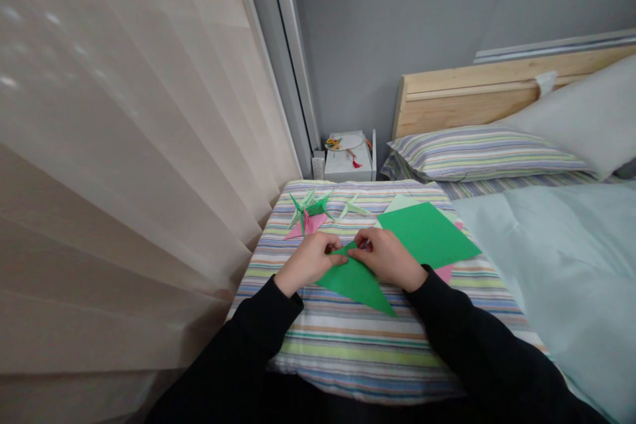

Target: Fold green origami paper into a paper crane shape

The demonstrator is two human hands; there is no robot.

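Note:
Both hands meet at the upper edge of a green sheet of origami paper, folded to a triangle over the striped cloth. My left hand pinches its edge between thumb and fingers. Close beside it, my right hand pinches the same edge from the other side. Part of the paper is hidden under the fingers. Right of my right hand lies a flat green square sheet, on top of pale green and pink sheets. Beyond my left hand stand folded paper cranes in green, pale green and pink.
A pale green folded paper piece lies near the back of the striped cloth. A pleated curtain hangs at the left. To the right is a bed with a striped pillow. A white nightstand stands behind.

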